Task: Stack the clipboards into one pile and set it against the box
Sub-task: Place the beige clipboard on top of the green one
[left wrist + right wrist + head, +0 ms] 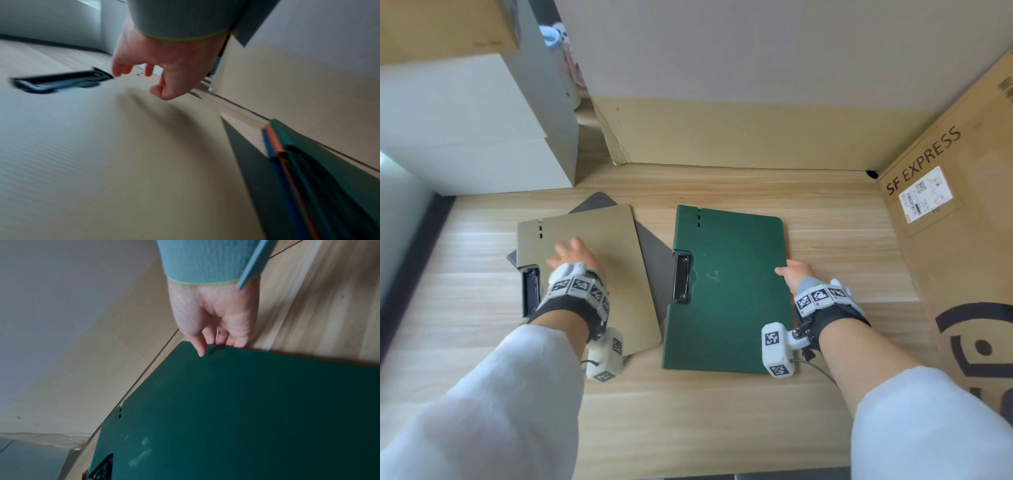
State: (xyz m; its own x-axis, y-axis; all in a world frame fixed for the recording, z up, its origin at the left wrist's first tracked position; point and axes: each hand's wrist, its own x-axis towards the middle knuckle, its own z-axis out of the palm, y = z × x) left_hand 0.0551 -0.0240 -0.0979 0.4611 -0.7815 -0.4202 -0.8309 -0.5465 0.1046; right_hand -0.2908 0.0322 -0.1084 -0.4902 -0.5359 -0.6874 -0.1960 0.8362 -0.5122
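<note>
So on the left, the flat tan plastic clipboard [592,270] sits crooked on a dark grey clipboard [654,253] on the light wooden tabletop [688,411]. The left hand [573,255] hovers over the tan one with fingers loose and spread, gripping nothing; the wrist view shows them just clear of the surface. Just beside it, the dark green clipboard [729,291] tops its own pile, with blue and orange edges peeking out underneath. The right hand [796,274] pinches its right edge, thumb on top, fingers curled under. The brown SF Express cardboard box [962,240] stands on the far right. My worry: lifting by one edge could let the lower boards slide apart, and the black metal clips [681,278] could snag while merging
</note>
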